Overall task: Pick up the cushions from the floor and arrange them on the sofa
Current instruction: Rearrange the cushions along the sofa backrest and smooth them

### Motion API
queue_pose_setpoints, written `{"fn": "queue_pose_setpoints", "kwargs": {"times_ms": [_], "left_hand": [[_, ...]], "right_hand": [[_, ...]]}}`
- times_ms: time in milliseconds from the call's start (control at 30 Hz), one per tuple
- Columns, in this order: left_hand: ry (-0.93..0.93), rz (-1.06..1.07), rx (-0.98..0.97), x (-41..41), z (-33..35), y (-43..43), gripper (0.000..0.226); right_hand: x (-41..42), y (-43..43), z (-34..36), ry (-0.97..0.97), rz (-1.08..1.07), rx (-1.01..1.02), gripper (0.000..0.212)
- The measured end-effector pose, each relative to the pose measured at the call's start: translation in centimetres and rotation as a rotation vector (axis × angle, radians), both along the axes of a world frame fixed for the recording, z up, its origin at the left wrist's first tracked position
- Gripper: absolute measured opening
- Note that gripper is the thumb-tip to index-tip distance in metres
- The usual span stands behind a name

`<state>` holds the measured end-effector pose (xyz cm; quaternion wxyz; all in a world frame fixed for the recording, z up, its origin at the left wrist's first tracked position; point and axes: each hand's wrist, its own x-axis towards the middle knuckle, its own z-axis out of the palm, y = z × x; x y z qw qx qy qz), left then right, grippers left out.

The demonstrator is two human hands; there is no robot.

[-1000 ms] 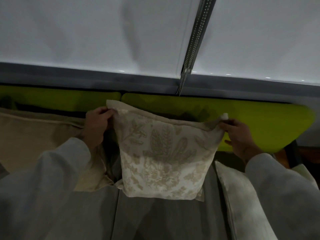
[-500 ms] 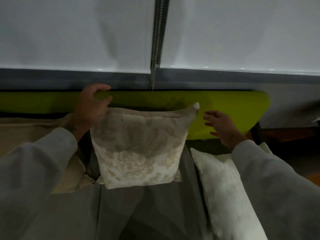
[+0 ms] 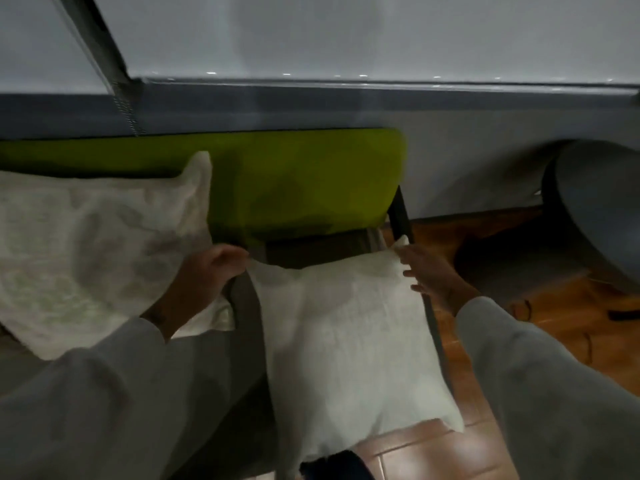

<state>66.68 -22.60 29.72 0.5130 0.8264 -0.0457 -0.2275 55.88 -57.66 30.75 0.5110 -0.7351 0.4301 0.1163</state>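
Observation:
A pale plain cushion [image 3: 349, 344] lies flat on the right end of the grey sofa seat [image 3: 242, 403], its near edge hanging over the seat. My left hand [image 3: 207, 275] grips its far left corner. My right hand [image 3: 427, 271] holds its far right corner, fingers curled on the edge. A cream leaf-patterned cushion [image 3: 93, 244] leans upright against the lime-green sofa back [image 3: 304, 178] on the left, with no hand on it.
Right of the sofa is a brown tiled floor [image 3: 540, 306] with a dark round object [image 3: 599, 202] by the grey wall. A black sofa frame post [image 3: 400, 216] stands at the backrest's right end. White blinds hang above.
Both hands let go of the patterned cushion, which stays leaning on the backrest. They moved right and took hold of the plain cushion's far corners. The view swung right.

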Motion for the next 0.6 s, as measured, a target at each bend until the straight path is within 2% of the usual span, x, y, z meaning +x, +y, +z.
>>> {"fn": "queue_pose_setpoints", "kwargs": {"times_ms": [133,200,267,333,400,433,533,600], "left_hand": [[0.239,0.087,0.099,-4.4,-5.3,-2.9,0.019],[0.358,0.079,0.2,-6.4,-8.1,-3.8,0.044],[0.482,0.091,0.207,-8.1,-9.7,-4.2,0.061],[0.6,0.151,0.172,-9.1,-11.1,-4.0,0.08],[0.701,0.131,0.094,-9.6,-12.2,-3.7,0.084],[0.751,0.126,0.049,-9.7,-12.6,-3.7,0.084],[0.84,0.2,-0.071,-9.4,-13.1,-4.2,0.084],[0.836,0.244,-0.111,-8.9,-12.4,-5.3,0.085]], "right_hand": [[-2.8,-3.7,-1.9,0.101,0.043,0.047,0.043],[-4.5,-4.8,-2.9,0.163,0.096,0.107,0.043],[-5.8,-5.6,-4.5,0.221,0.128,0.167,0.042],[-6.5,-6.2,-6.1,0.266,0.114,0.252,0.066],[-6.6,-6.5,-7.6,0.299,0.069,0.313,0.1],[-6.6,-6.6,-8.2,0.3,0.058,0.331,0.11],[-6.3,-6.5,-9.3,0.277,0.053,0.369,0.117],[-5.8,-6.7,-9.4,0.249,0.038,0.386,0.118]]}}
